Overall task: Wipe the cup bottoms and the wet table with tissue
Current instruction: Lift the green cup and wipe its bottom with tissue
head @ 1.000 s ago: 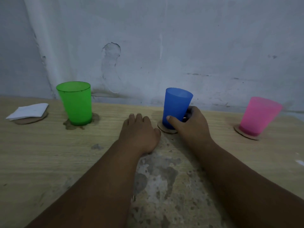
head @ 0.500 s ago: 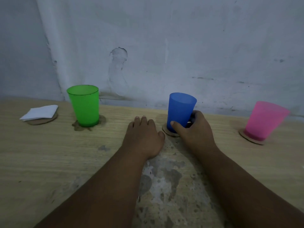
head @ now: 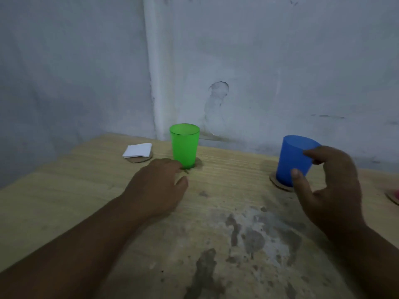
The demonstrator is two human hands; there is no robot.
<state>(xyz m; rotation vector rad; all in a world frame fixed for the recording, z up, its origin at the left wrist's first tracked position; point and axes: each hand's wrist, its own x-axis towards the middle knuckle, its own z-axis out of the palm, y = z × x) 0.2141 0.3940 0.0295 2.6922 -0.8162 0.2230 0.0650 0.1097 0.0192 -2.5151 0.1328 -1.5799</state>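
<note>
Two hands: left hand (head: pixel 157 186) flat, empty, tissue (head: pixel 138 150) beyond it; right hand (head: pixel 332 186) pinching blue cup (head: pixel 293 158).

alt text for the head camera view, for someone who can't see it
A person's right hand holds a blue cup on a round coaster, thumb and forefinger on its side, while the left hand rests palm down on the wooden table beside a green cup. A folded white tissue sits further left, untouched.
</note>
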